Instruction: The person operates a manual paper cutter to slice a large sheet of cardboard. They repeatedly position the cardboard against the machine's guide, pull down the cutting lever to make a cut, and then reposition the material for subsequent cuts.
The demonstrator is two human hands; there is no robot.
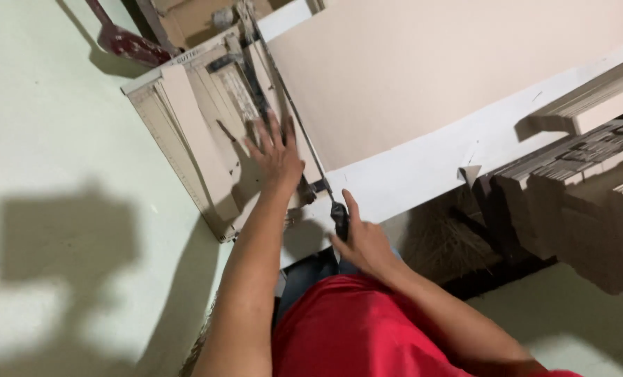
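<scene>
Left hand [278, 152] lies spread flat, pressing the card [423, 77] beside the blade; right grip [362, 241] wraps the cutter handle [339, 216]; blade down, cut seemingly finished.

Beige paper cutter [200, 132], black handle [339, 218], beige cardboard sheet [423, 77], red shirt [353, 328], pale green floor [53, 139].

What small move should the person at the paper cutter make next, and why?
Probably press the handle fully down. The right hand grips it near the cutter's front edge, the blade arm lies low along the board, and the left hand presses flat on the strips beside the blade.
</scene>
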